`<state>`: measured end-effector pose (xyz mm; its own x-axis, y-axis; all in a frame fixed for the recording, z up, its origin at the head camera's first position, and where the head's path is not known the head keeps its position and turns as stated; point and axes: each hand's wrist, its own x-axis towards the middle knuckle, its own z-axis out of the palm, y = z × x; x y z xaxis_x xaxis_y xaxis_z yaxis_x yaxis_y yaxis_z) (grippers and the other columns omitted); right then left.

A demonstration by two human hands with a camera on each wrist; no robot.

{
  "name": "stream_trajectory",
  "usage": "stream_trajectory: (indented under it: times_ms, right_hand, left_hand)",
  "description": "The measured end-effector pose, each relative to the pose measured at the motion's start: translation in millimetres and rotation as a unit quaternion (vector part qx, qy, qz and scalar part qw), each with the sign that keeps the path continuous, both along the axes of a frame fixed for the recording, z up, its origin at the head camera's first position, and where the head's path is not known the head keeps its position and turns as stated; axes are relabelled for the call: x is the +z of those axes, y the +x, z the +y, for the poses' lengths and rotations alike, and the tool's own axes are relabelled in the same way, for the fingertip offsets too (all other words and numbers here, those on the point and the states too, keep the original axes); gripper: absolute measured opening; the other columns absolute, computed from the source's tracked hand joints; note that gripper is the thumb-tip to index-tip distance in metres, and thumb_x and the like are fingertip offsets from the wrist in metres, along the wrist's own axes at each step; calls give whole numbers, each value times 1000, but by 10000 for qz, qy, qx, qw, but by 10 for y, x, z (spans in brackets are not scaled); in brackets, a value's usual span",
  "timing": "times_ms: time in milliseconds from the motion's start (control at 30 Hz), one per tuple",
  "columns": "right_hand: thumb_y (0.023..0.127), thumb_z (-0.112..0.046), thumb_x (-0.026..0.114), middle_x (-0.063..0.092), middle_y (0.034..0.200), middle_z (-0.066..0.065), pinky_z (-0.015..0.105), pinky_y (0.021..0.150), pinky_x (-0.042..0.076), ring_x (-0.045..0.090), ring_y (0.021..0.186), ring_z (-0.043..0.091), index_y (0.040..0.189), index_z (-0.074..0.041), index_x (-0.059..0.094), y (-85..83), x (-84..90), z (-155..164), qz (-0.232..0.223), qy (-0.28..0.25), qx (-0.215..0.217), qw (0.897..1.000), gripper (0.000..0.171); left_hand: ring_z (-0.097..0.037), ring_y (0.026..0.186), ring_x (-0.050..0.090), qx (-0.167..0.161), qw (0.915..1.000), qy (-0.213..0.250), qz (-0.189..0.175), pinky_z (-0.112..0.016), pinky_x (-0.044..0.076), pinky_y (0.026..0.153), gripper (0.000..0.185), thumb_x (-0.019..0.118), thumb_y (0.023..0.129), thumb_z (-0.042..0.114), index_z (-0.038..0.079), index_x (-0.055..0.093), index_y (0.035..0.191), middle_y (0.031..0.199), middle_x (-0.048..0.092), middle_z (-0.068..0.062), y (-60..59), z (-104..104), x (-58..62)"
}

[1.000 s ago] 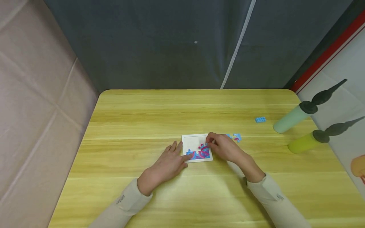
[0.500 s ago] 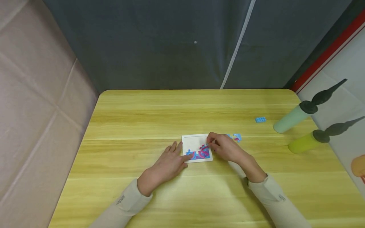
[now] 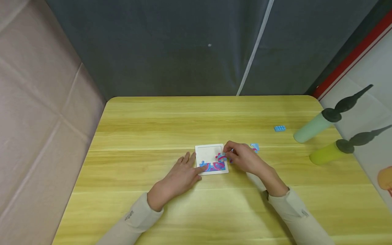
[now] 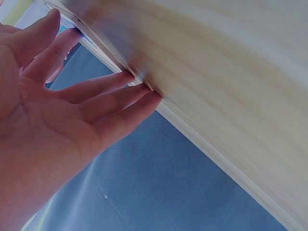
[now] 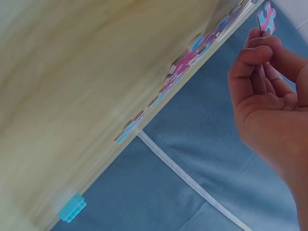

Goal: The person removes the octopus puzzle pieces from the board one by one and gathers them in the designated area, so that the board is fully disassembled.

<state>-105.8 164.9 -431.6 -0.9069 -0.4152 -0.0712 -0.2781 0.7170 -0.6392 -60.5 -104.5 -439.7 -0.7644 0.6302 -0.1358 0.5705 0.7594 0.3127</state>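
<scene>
Pale, cream-coloured and square, the puzzle tray (image 3: 211,159) lies flat near the middle of the yellow wood-grain table (image 3: 153,122); everything else is placed from it. Just to the tray's left, the left hand (image 3: 180,175) rests flat on the table with fingers straight and spread, their tips touching the tray's left edge and lower left corner. Inside the tray, joined pieces (image 3: 213,166) in glossy blue and pink fill the near strip, with bare card behind them. Over the tray's right edge the right hand (image 3: 245,159) has its fingertips curled together, pinching a thin blue and pink puzzle piece (image 3: 222,157) with knobbed edges, raised above the assembled ones; the right wrist view shows the same piece (image 5: 266,16) held clear of the table. Just beyond that hand, right of the tray, lie loose flat pieces (image 3: 255,147). Further right and a little farther back sits a small studded blue brick (image 3: 279,128). At the table's right edge, well apart from the tray, two smooth bottles lie tilted, one pale green (image 3: 312,128), one yellow-green (image 3: 326,153), both with dark tapered nozzles
</scene>
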Motion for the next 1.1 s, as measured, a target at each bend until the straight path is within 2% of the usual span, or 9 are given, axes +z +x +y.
stream_trajectory:
  times_ms: [633, 1100]
  right_hand:
    - [101, -2, 62, 67, 77, 4, 22, 56, 42, 46, 62, 9, 103, -11, 71, 55, -2, 139, 127, -57, -127, 9998, 12]
    - [101, -3, 62, 66, 79, 3, 22, 58, 42, 47, 64, 11, 103, -10, 72, 67, 9, 222, 99, -57, -215, 9997, 12]
  left_hand:
    - [-60, 146, 35, -28, 10000, 78, -33, -66, 39, 116, 40, 63, 104, 29, 22, 64, 143, 158, 37, -36, 12, -10, 19]
    - [-59, 147, 33, -14, 9999, 32, -105, -65, 38, 117, 40, 61, 105, 30, 23, 63, 144, 160, 35, -35, 15, -14, 8]
